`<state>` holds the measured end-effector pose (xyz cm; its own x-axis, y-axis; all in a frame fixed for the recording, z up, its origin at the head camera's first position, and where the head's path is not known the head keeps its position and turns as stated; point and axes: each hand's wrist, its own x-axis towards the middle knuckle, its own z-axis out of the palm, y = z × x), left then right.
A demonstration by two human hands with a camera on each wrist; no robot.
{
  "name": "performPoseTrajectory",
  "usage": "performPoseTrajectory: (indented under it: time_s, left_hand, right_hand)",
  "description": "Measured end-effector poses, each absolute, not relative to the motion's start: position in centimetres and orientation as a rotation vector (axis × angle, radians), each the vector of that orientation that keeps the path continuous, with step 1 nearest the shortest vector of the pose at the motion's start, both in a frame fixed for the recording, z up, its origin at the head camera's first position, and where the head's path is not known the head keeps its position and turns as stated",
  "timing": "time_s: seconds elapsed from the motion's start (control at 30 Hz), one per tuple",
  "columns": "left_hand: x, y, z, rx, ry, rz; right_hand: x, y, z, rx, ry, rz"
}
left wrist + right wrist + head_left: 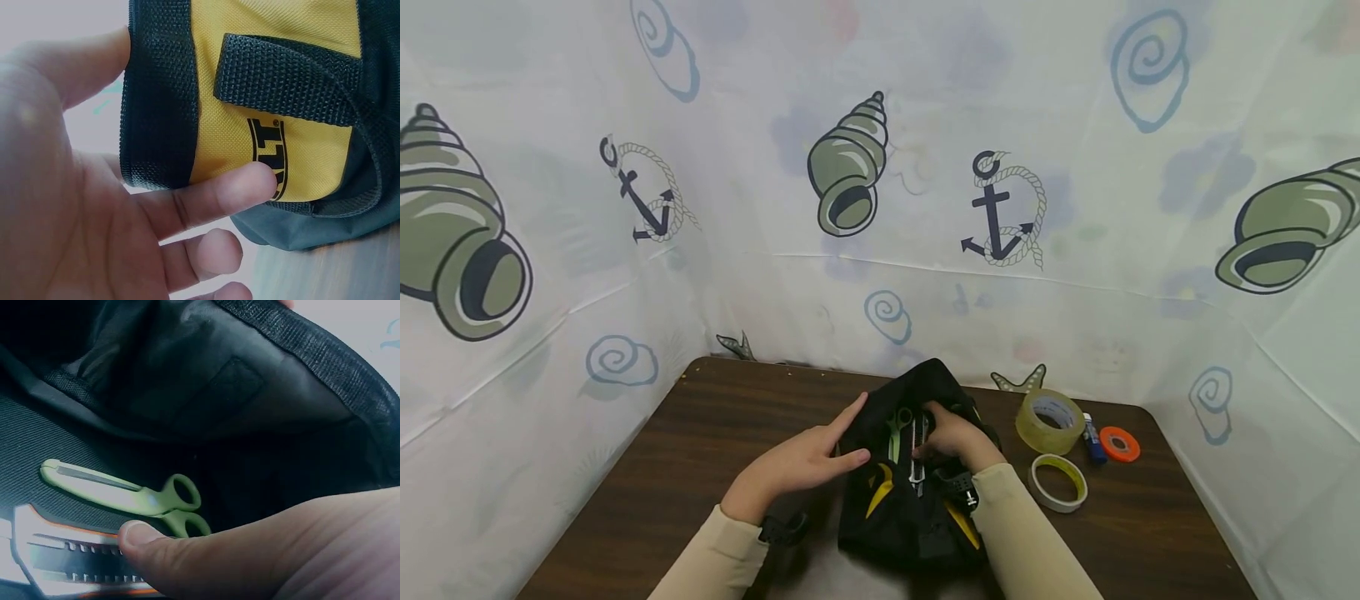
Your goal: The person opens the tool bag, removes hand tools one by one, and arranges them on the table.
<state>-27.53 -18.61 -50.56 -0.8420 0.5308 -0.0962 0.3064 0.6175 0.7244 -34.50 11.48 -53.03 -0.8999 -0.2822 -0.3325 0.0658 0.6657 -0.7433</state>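
A black and yellow fabric tool bag [880,533] stands unzipped at the front middle of the table. My left hand [793,467] holds its left rim; in the left wrist view, fingers [231,190] lie along the yellow side panel [312,150] below a black strap loop. My right hand [955,437] reaches inside the bag and grips a utility knife [56,547] with a toothed slide track and orange edging. Its thumb [144,540] lies on the knife, the other fingers hidden in that view. Green scissors [106,490] rest beside the knife, against the bag's inside.
Right of the bag, on the brown table [760,400], lie a clear packing tape roll [1033,432], a smaller white-and-yellow tape roll [1060,505], a blue glue stick [1093,446] and an orange ring-shaped roll [1120,445]. Shell-patterned cloth [925,317] hangs around the table.
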Motion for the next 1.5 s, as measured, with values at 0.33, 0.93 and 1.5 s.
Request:
performPoseTrajectory:
  time_s: [0.33,0.93,1.5]
  left_hand:
    - [-27.6,-18.5,-50.6,0.693,2.553,1.044]
    - [-27.7,-18.5,-51.0,0.683,2.561,1.021]
    - [-27.7,-18.5,-51.0,0.680,2.551,1.041]
  right_hand:
    - [-34.7,11.5,-54.4,-0.120,2.483,-1.130]
    - [-34.9,11.5,-55.1,-0.119,2.483,-1.182]
    - [-34.9,11.4,-55.1,-0.097,2.517,-1.209]
